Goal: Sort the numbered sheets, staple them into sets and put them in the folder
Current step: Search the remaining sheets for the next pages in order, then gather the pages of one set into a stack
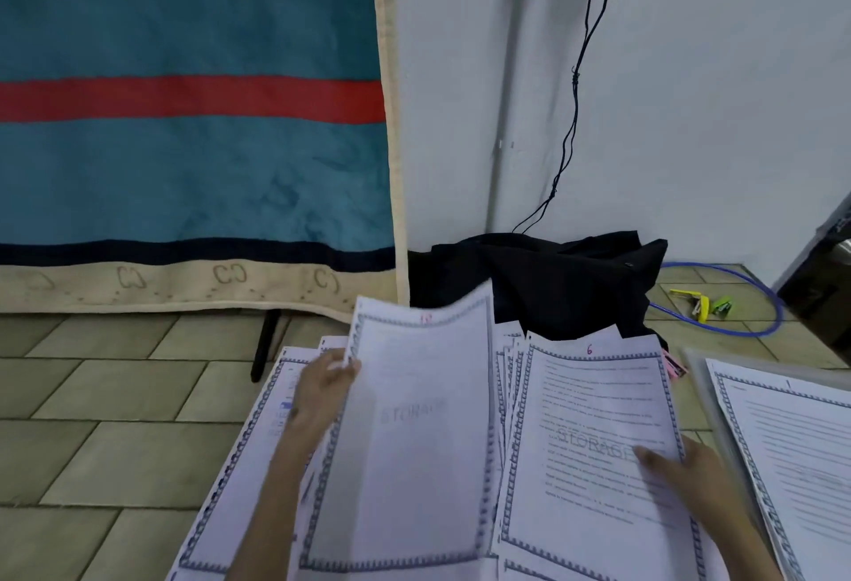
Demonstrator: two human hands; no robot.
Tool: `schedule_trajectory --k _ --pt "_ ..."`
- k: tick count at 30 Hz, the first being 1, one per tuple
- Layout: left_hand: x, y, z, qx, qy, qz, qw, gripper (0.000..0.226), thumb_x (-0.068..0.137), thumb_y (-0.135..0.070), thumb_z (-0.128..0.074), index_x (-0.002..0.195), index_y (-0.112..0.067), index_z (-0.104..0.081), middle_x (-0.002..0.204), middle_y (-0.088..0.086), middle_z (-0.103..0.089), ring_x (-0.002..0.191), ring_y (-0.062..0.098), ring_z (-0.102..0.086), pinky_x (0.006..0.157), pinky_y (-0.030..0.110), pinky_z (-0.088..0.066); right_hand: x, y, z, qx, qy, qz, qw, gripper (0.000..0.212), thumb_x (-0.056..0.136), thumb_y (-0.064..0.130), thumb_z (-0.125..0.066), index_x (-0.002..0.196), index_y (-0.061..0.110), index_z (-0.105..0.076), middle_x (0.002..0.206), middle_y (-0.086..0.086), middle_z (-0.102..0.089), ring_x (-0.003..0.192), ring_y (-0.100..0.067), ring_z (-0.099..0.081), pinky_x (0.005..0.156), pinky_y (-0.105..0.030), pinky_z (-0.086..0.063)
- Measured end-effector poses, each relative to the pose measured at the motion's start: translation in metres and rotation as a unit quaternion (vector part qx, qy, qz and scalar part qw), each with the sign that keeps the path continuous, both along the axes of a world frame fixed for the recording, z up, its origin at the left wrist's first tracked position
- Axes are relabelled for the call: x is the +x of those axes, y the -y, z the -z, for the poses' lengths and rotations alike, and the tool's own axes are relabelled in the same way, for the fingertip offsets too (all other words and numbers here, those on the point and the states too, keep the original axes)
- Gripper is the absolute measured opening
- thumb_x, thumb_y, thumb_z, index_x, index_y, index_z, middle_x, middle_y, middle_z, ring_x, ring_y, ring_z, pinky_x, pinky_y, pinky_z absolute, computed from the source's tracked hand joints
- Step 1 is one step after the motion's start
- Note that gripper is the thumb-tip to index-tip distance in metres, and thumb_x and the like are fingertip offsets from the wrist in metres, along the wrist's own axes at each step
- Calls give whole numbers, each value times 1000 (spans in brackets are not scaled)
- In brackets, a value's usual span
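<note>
My left hand (324, 385) grips the left edge of a bordered white sheet (416, 433) with a pink number at its top, lifted and curved above a spread of similar sheets (251, 465). My right hand (686, 472) rests with its thumb on the sheet numbered 6 (594, 437), which tops a fanned stack. A sheet numbered 1 (801, 456) lies at the right on a clear folder (700, 378). A yellow stapler (690, 302) and a green stapler (722, 306) lie on the floor farther back right.
A black bag (552, 286) sits behind the papers against the white wall. A blue cable loop (755, 304) circles the staplers. A teal blanket with a red stripe (184, 120) hangs at left. A dark object (824, 290) stands at the right edge.
</note>
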State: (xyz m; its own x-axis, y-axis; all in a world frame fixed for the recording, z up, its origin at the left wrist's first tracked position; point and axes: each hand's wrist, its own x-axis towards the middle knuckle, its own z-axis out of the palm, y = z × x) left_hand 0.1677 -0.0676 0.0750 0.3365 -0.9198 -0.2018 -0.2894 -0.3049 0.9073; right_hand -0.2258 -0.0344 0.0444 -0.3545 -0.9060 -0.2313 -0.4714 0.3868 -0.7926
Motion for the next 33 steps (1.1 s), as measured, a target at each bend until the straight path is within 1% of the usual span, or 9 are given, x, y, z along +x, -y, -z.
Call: schedule_trajectory --k 2,9,11,15,19,24,29,32,33 --pt "-7 -5 26 22 -28 -3 999 26 91 -17 -57 111 -1 -61 113 13 -64 98 25 -61 87 34 -49 -1 0 1 5 14 6 1000 14 81 5 -70 93 -2 -64 82 -16 -64 69 -19 -59 62 -25 -43" --pt "-14 -13 53 48 -45 -36 997 34 92 -17 -56 122 -2 -56 125 16 -57 112 27 -55 95 33 -42 -12 -8 -20 -12 117 31 993 14 85 2 -64 97 -4 -64 72 -4 -70 70 -18 -64 52 -23 -53" --pt "-14 -12 53 55 -38 -34 997 36 93 -19 -55 125 -3 -54 127 16 -56 116 29 -54 97 33 -41 -25 -7 -34 -51 146 54 986 17 84 5 -65 98 -5 -66 65 -2 -71 63 -21 -66 63 -29 -52" --pt "-16 -11 55 53 -27 -37 998 34 94 -16 -53 124 -1 -54 127 12 -55 117 28 -53 94 28 -38 -45 2 -63 -62 202 53 976 50 63 32 -74 104 4 -66 97 -13 -74 83 -32 -71 85 -48 -51" --pt "-17 -11 55 44 -44 -41 997 32 94 -12 -51 123 1 -54 121 6 -50 106 20 -51 88 23 -36 -42 16 -64 -80 243 32 966 93 29 55 -89 107 9 -66 96 -4 -75 87 -28 -72 85 -54 -52" --pt "-17 -11 55 43 -56 -38 997 34 95 -14 -50 125 1 -52 116 -1 -46 105 19 -49 89 25 -38 24 29 -49 -80 257 -25 963 17 80 15 -68 96 10 -69 87 -1 -75 81 -24 -71 81 -44 -56" --pt "-14 -10 55 45 -96 -25 994 30 98 -30 -41 92 -11 -64 98 -3 -56 91 5 -47 86 23 -42 97 17 2 8 185 -97 978 23 76 3 -74 97 12 -66 96 -7 -71 78 -19 -68 67 -30 -57" --pt "-8 -6 60 92 -86 16 992 35 85 -56 -49 80 -22 -57 88 -4 -55 86 11 -53 86 31 -44 125 11 24 21 104 -133 985 36 78 8 -73 111 15 -61 108 -4 -68 97 -22 -65 84 -31 -53" --pt "-4 -6 63 101 -69 48 991 38 78 -57 -61 91 -21 -59 96 -3 -58 92 12 -56 87 30 -45 128 11 25 23 89 -143 985 38 79 8 -71 114 15 -60 109 -3 -66 100 -21 -63 85 -29 -50"
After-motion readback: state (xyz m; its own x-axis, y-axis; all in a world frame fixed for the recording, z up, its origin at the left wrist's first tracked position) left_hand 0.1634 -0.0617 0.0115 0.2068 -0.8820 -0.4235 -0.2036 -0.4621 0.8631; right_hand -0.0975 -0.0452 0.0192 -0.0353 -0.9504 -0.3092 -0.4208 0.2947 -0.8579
